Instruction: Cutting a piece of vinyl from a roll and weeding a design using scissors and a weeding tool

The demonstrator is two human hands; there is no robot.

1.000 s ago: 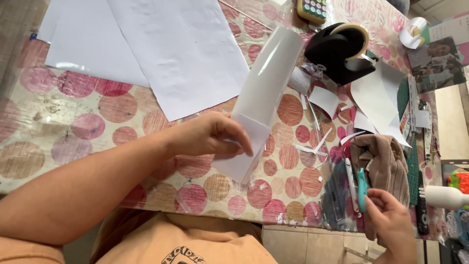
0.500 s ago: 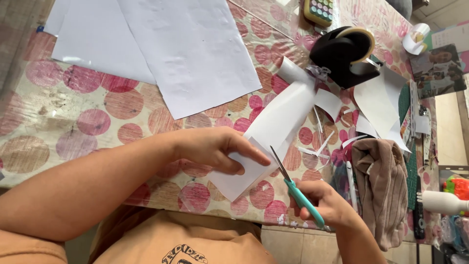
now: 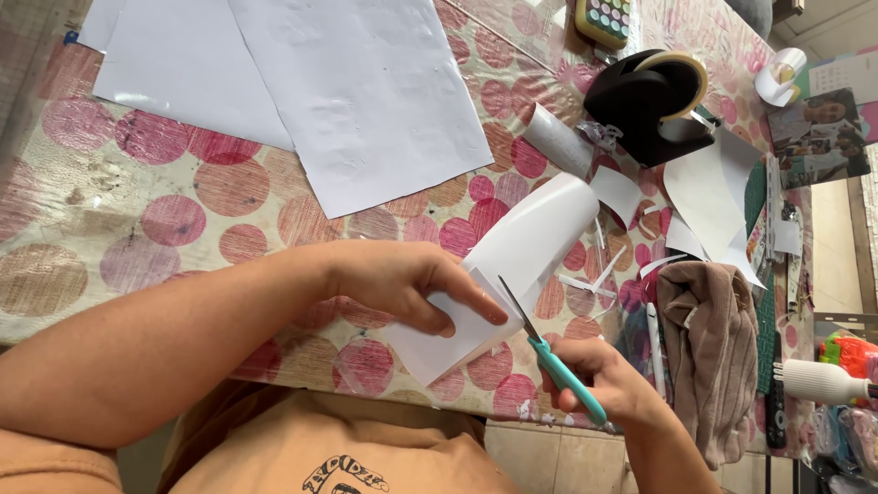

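My left hand [image 3: 407,288] grips the near end of a curled white sheet of paper [image 3: 535,242], with the fingers laid over its folded corner. My right hand [image 3: 608,380] holds a pair of scissors with teal handles [image 3: 558,366]. The scissor blades point up and left, and their tips meet the paper's edge just right of my left fingers. The paper's far end arches up over the table with the pink and red dots [image 3: 137,229].
Large white sheets [image 3: 357,82] lie at the back. A black tape dispenser [image 3: 649,105], a paper tube [image 3: 558,137], white scraps [image 3: 709,197] and a calculator [image 3: 604,18] stand to the right. A brown cloth [image 3: 709,352] hangs at the table's edge.
My right hand has picked up the scissors from the right and brought them to the paper. The left hand has swung the sheet down and toward the scissors.
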